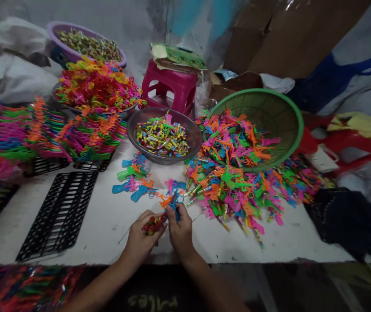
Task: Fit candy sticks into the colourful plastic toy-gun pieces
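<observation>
My left hand (pixel 141 236) is closed around a small bunch of wrapped candy sticks (pixel 152 224), red and green. My right hand (pixel 180 229) grips a blue plastic toy gun (pixel 174 203) just beside the candies, the two hands touching over the white table (pixel 107 216). A few loose toy guns (pixel 133 182), blue, green and orange, lie just beyond my hands. A metal bowl (pixel 195 130) of wrapped candies stands behind them.
A tipped green basket (pixel 279 108) spills a heap of coloured toy guns (pixel 237 173) on the right. Black plastic racks (pixel 60 212) lie at left, some filled with toys (pixel 42 130). A pink stool (pixel 172 84), a purple basin (pixel 71 52) and a dark cloth (pixel 348 216) stand around.
</observation>
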Demonstrator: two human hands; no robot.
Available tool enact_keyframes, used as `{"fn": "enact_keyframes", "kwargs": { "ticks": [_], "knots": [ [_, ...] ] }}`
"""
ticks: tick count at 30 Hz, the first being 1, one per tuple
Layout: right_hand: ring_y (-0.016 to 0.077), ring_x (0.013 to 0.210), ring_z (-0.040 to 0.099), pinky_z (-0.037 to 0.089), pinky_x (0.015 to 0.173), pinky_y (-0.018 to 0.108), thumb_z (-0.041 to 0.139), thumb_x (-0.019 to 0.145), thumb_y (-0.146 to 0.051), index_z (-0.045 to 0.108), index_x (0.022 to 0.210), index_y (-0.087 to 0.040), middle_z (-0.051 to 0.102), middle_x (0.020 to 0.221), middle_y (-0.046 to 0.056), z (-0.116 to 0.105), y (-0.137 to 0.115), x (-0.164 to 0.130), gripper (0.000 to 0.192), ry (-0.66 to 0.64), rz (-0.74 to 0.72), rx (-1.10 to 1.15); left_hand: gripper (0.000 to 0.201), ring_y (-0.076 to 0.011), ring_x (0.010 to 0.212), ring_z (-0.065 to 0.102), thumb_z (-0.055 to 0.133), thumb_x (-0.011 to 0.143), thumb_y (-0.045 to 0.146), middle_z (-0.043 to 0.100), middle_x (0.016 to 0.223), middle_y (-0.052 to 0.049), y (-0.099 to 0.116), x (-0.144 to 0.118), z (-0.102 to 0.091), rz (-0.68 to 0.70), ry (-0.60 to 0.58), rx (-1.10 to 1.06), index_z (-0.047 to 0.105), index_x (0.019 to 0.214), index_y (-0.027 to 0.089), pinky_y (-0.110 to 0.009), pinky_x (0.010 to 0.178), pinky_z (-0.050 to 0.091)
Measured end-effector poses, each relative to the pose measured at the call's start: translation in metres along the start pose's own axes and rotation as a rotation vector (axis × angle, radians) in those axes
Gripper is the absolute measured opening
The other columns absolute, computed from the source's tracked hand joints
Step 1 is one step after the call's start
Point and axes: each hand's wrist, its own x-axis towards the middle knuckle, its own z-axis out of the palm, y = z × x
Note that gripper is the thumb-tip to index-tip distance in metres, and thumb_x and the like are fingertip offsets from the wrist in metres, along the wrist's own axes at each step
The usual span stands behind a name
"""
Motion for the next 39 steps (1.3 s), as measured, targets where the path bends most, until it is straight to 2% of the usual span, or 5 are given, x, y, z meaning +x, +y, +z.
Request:
{"fn": "enact_keyframes", "kwargs": {
  "ticks": [5,11,19,32,39],
  "knots": [
    [0.0123,0.058,0.047,0.037,0.055,0.022,0.046,0.079,-0.044,0.056,0.073,-0.018,0.053,0.06,-0.002,-0.043,-0.006,0.038,0.028,0.024,0.005,-0.104,0.036,-0.0117,0.051,0.054,0.072,0.056,0.035,0.061,0.062,0.0,-0.001,0.011,-0.001,-0.181,0.165,-0.116,0.062,0.081,0.012,-0.022,0.047,0.047],
    [0.0261,0.082,0.049,0.036,0.069,0.036,0.05,0.075,-0.037,0.062,0.093,-0.006,0.058,0.085,0.017,-0.152,-0.016,0.113,0.038,0.698,-0.088,-0.816,0.044,-0.013,0.05,0.057,0.073,0.056,0.033,0.06,0.06,0.001,-0.012,0.024,-0.025,-0.242,0.239,-0.202,0.057,0.092,0.013,-0.02,0.041,0.044],
    [0.0234,0.101,0.046,0.031,0.088,0.035,0.042,0.075,-0.009,0.055,0.11,-0.015,0.055,0.112,0.013,-0.026,0.035,0.102,0.038,-0.348,-0.404,-1.057,0.041,-0.0126,0.054,0.058,0.071,0.057,0.034,0.059,0.063,0.002,-0.026,0.027,-0.023,-0.245,0.141,-0.248,0.055,0.089,0.013,-0.02,0.042,0.043],
    [0.0076,0.038,0.037,0.032,0.04,0.019,0.038,0.083,-0.04,0.041,0.074,-0.02,0.043,0.049,-0.007,-0.007,0.032,0.039,0.022,-0.263,0.125,0.001,0.043,-0.0089,0.049,0.053,0.069,0.06,0.035,0.06,0.066,0.002,-0.027,0.024,-0.026,-0.136,0.096,-0.106,0.059,0.096,0.014,-0.018,0.042,0.039],
    [0.0078,0.041,0.036,0.031,0.042,0.019,0.04,0.083,-0.04,0.041,0.075,-0.02,0.04,0.049,-0.008,-0.003,0.024,0.022,0.021,-0.318,0.093,0.054,0.038,-0.0099,0.051,0.053,0.066,0.063,0.033,0.061,0.066,0.0,-0.021,0.02,-0.023,-0.122,0.015,-0.077,0.06,0.095,0.014,-0.02,0.047,0.041]
  ]
}}
